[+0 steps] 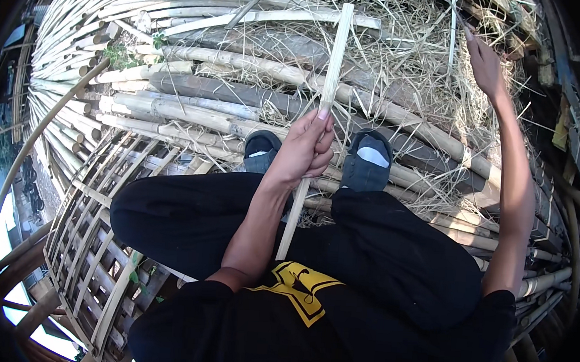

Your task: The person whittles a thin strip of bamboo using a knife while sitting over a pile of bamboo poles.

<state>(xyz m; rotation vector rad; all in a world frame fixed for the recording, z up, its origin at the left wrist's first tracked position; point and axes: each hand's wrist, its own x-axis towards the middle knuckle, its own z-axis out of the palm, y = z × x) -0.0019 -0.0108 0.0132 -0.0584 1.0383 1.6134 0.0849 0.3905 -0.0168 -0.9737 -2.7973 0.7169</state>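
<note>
Fingers (324, 145) of the left hand (299, 148) wrap a pale wooden strip (338, 53), which runs from the lap out between the shoes (366, 173) (probably light, stiff and splintery, best held mid-length). Whether the right hand's (487, 70) fingers pinch anything, I cannot tell.

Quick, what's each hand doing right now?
Left hand: closed around a long, flat, pale bamboo strip.
Right hand: cannot be told; a thin, dark object shows beside it.
</note>
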